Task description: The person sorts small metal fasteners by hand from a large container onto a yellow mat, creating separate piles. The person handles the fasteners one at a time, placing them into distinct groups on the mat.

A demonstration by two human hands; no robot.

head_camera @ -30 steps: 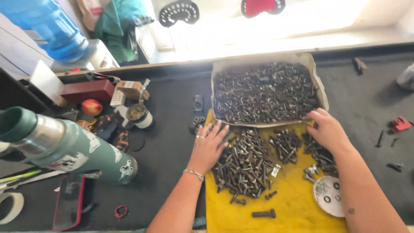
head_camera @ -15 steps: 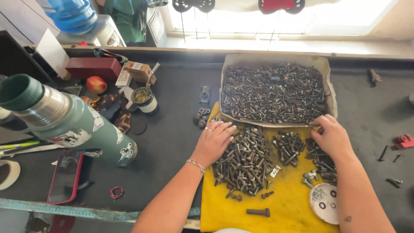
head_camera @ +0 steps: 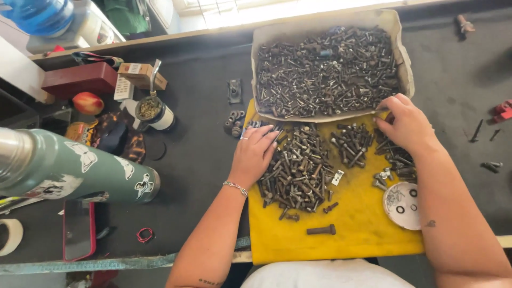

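Observation:
My left hand [head_camera: 255, 153] lies palm down, fingers spread, on the left edge of a large pile of dark bolts [head_camera: 298, 170] on a yellow cloth [head_camera: 341, 234]. My right hand [head_camera: 406, 124] rests at the front rim of a shallow tray [head_camera: 397, 32] full of mixed screws and bolts, its fingertips curled among the screws; whether it holds one is hidden. Two smaller sorted piles of bolts [head_camera: 352, 143] lie between my hands. A single long bolt [head_camera: 321, 230] lies alone near the cloth's front.
A white round lid [head_camera: 401, 205] with washers sits at the cloth's right. A green sticker-covered flask [head_camera: 69, 169] lies at left, with a gourd cup [head_camera: 152, 111], a phone [head_camera: 79, 229], an apple [head_camera: 88, 102] and small boxes behind. Loose screws and a red part [head_camera: 502, 111] lie at right.
The view has tilted down and closer. My right hand has moved up to the tray's front rim. My left hand stays on the big bolt pile.

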